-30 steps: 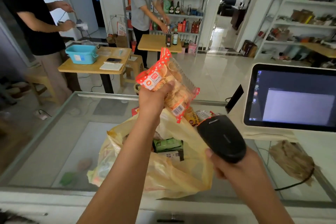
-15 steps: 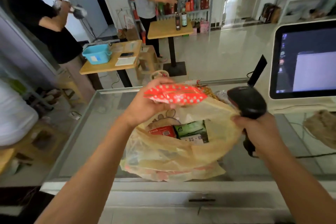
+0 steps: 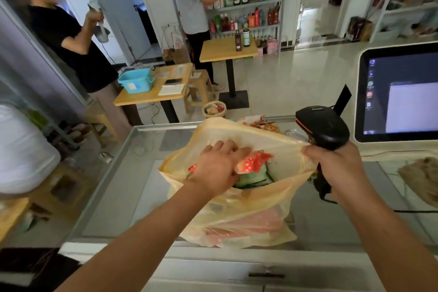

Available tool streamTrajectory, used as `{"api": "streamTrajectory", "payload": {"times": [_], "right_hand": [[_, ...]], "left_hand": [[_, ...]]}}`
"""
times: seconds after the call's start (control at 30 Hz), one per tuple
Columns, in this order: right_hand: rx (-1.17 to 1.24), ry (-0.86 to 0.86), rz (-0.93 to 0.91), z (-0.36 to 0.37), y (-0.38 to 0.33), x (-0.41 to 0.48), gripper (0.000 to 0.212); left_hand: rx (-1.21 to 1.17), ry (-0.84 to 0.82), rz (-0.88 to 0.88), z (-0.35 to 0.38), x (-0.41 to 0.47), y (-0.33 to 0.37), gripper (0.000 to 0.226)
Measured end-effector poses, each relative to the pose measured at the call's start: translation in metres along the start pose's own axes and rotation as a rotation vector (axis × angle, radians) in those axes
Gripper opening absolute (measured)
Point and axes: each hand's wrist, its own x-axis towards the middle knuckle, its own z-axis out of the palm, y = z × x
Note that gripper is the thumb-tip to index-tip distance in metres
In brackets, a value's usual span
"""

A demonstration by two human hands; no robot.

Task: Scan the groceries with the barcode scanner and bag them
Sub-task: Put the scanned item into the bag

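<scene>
A yellow plastic bag (image 3: 248, 199) stands open on the glass counter (image 3: 123, 187). My left hand (image 3: 219, 169) reaches into its mouth and holds a red polka-dot snack pack (image 3: 254, 161) over a green packet (image 3: 254, 178) inside. My right hand (image 3: 339, 168) grips the black barcode scanner (image 3: 323, 128) by its handle and also pinches the bag's right rim, holding it open. More snack packs (image 3: 260, 123) lie on the counter behind the bag.
A checkout screen (image 3: 400, 95) stands at the right, with a brown crumpled bag (image 3: 422, 180) below it. The scanner's cable (image 3: 414, 211) trails right over the counter. Two people stand beyond the counter by wooden tables (image 3: 154, 95) and shelves.
My left hand has brought the red snack pack down from in front of the scanner into the bag. My right hand has moved to the bag's rim with the scanner.
</scene>
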Motion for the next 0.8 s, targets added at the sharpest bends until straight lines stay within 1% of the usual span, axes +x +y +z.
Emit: {"api": "streamTrajectory", "payload": {"times": [0.07, 0.13, 0.23, 0.27, 0.33, 0.37, 0.4, 0.43, 0.47, 0.53, 0.57, 0.6, 0.63, 0.67, 0.7, 0.73, 0.77, 0.8], "right_hand": [[0.001, -0.005, 0.008, -0.001, -0.001, 0.000, 0.025], [-0.011, -0.006, 0.015, -0.002, -0.002, 0.000, 0.024], [-0.030, -0.009, 0.021, -0.001, -0.002, 0.001, 0.026], [-0.038, -0.009, 0.023, 0.000, -0.001, 0.001, 0.027], [-0.056, -0.011, 0.038, 0.000, 0.002, 0.001, 0.029], [-0.067, -0.008, 0.050, 0.000, 0.003, 0.001, 0.030], [-0.077, -0.005, 0.060, 0.000, 0.004, 0.002, 0.031], [-0.077, -0.002, 0.064, -0.001, 0.005, 0.004, 0.032], [-0.077, -0.003, 0.065, -0.001, 0.006, 0.005, 0.032], [-0.089, -0.006, 0.058, -0.001, 0.007, 0.005, 0.029], [-0.102, -0.009, 0.058, 0.000, 0.007, 0.006, 0.027], [-0.112, -0.017, 0.057, 0.001, 0.007, 0.006, 0.026], [-0.120, -0.026, 0.056, 0.002, 0.007, 0.006, 0.025], [-0.130, -0.037, 0.052, 0.004, 0.008, 0.007, 0.026], [-0.145, -0.049, 0.041, 0.006, 0.009, 0.006, 0.027], [-0.166, -0.056, 0.029, 0.007, 0.010, 0.006, 0.029], [-0.185, -0.062, 0.016, 0.009, 0.011, 0.006, 0.028], [-0.209, -0.072, 0.002, 0.011, 0.011, 0.004, 0.025]], "left_hand": [[0.126, -0.193, -0.069, 0.012, -0.008, 0.001, 0.070], [0.150, -0.328, -0.093, 0.019, -0.019, 0.003, 0.080], [0.117, -0.399, -0.062, 0.018, -0.027, 0.002, 0.089], [0.089, -0.417, -0.088, 0.020, -0.027, 0.000, 0.089], [0.057, -0.403, -0.170, 0.017, -0.031, -0.004, 0.084], [0.032, -0.365, -0.201, 0.016, -0.034, -0.010, 0.077], [-0.065, -0.312, -0.235, 0.012, -0.039, -0.015, 0.066], [-0.163, -0.301, -0.286, 0.006, -0.042, -0.021, 0.056], [-0.159, -0.329, -0.326, -0.001, -0.045, -0.028, 0.051], [-0.030, -0.453, -0.348, -0.022, -0.051, -0.036, 0.046], [-0.049, -0.462, -0.355, -0.032, -0.054, -0.039, 0.044], [-0.131, -0.407, -0.358, -0.037, -0.058, -0.042, 0.040], [-0.248, -0.251, -0.371, -0.042, -0.065, -0.042, 0.032], [-0.357, -0.002, -0.401, -0.043, -0.076, -0.039, 0.020], [-0.401, 0.305, -0.465, -0.041, -0.090, -0.035, 0.018], [-0.391, 0.566, -0.581, -0.039, -0.104, -0.029, 0.029], [-0.361, 0.695, -0.741, -0.033, -0.116, -0.025, 0.049], [-0.349, 0.658, -0.940, -0.019, -0.128, -0.027, 0.073]]}}
